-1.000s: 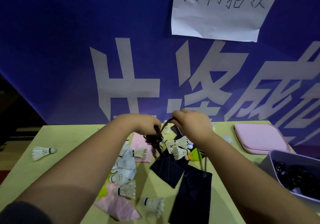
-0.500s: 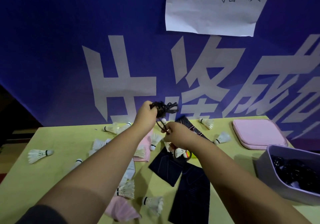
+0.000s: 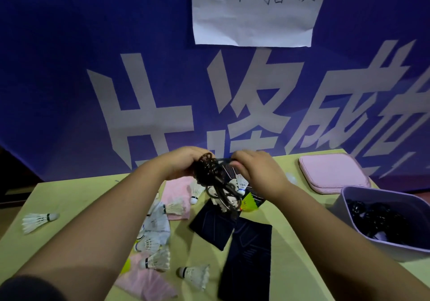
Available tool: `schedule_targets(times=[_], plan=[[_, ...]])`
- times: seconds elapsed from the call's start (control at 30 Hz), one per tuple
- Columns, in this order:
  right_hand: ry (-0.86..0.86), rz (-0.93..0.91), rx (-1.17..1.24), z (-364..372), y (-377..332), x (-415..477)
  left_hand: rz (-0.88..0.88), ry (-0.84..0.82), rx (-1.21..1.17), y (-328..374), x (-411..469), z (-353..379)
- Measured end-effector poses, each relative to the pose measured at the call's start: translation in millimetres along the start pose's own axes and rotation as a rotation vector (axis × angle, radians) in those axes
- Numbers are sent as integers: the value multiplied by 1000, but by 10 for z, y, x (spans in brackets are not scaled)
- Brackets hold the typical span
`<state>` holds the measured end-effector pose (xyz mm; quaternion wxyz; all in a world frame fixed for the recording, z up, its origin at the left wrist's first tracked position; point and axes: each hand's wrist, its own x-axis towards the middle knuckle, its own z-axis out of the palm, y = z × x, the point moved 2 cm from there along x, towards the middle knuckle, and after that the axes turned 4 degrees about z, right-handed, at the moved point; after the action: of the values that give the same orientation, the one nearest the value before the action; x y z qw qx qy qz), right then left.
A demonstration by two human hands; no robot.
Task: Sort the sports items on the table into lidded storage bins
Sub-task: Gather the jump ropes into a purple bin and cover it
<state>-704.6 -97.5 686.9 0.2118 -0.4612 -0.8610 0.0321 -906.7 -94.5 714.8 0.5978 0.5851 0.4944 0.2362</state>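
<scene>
Gripping a dark coiled cord [image 3: 210,172] above the bench [image 3: 69,198] — my left hand [image 3: 182,163] and right hand [image 3: 259,176] both clamp it.

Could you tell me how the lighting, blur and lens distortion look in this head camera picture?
Head view, light: dim and bluish; head view, distortion: the wide lens slants the table edge and stretches the forearms; head view, blur: the cord bundle gripped between left hand and right hand is smeared; head view, shadow: bin contents too dark to identify.
</scene>
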Motion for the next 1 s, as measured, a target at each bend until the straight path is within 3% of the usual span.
schedule_targets(times=[0.1,0.17,0.27,0.37,0.47,0.6,0.73,0.83,0.9,1.0], plan=[[73,250,720,-150,1,-93,-21,81,-514,127,122,295],[194,476,1159,-245,118,-211,-31,126,-707,243,320,598],[377,651,1253,-314,409,-394,-29,169,-772,326,601,973],[437,802,1442,-462,841,-709,-12,201,-858,422,971,1502],[414,880,1610,-636,1395,-1107,-14,281,-753,544,1383,2223],[538,1040,2044,-888,2182,-1590,74,375,-241,668,1845,3252],[586,1239,1968,-1016,2943,-2023,289,170,288,569,2185,4118],[398,1455,1776,-1008,3392,-2357,344,44,576,463,2305,4468],[239,1539,1636,-968,3613,-2564,312,-6,623,402,2406,4574],[247,1595,1456,-854,3857,-2789,223,-20,508,267,2516,4561]])
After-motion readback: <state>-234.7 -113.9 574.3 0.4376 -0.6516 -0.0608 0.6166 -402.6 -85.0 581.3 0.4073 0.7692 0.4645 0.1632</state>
